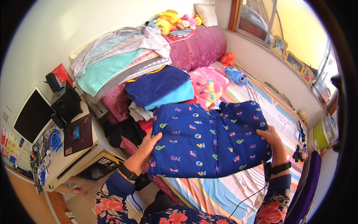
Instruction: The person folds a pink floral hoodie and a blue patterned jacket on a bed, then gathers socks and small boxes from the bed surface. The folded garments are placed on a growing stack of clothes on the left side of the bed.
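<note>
A folded navy blue cloth (210,142) with a small multicoloured print spans the space between my hands, above the striped bed. At its left edge my left hand (149,143) grips it, thumb on top and fingers hidden underneath. On the right edge my right hand (272,139) pinches it the same way. Whether it is a garment or a cover cannot be made out. Just beyond it lies a pile of folded clothes, with a dark blue and light blue piece (162,86) on top. Pink patterned fabric (209,84) is beside that pile.
Striped bedding (223,198) spreads beneath my hands. Behind stands a purple velvety backrest (201,46) with towels (112,67) and plush toys (167,22) on it. A blue plush toy (236,75) lies to the right. The desk (80,151) at left carries a monitor (33,115) and a speaker (66,100).
</note>
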Demonstrator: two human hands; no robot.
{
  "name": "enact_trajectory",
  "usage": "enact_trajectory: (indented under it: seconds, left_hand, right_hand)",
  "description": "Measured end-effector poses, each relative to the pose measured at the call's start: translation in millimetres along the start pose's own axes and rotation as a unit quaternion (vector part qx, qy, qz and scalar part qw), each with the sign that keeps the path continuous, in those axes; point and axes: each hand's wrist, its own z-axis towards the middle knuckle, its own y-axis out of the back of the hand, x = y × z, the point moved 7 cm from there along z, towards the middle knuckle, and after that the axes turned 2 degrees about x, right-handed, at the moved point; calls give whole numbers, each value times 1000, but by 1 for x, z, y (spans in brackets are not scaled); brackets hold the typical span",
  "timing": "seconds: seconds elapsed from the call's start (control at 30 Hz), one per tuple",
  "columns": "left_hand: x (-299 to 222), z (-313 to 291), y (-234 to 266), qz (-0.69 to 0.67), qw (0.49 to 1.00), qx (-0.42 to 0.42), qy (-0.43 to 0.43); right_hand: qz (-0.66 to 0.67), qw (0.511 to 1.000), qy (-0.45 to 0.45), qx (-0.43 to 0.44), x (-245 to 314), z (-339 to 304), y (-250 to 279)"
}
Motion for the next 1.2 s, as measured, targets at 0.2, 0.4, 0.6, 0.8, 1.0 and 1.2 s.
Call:
enact_trajectory:
  seconds: [0.2,0.4,0.6,0.8,1.0,1.2]
  left_hand:
    - [-14,-30,-15,-36,985,-10,-168]
    - [12,-53,-21,-67,935,-25,-348]
    - [50,32,22,-48,906,-118,-404]
    - [118,137,107,62,928,-280,-239]
    - [116,144,112,29,928,-278,-248]
    - [86,126,94,67,917,-253,-300]
  right_hand:
    - [-114,984,128,-55,42,19,6]
    - [-153,917,326,-172,78,25,3]
    - [-280,775,388,-413,79,86,-39]
    - [-298,895,327,-56,-44,181,-224]
    - [-4,947,99,-305,-127,204,-222]
    - [446,893,-3,-51,-139,246,-240]
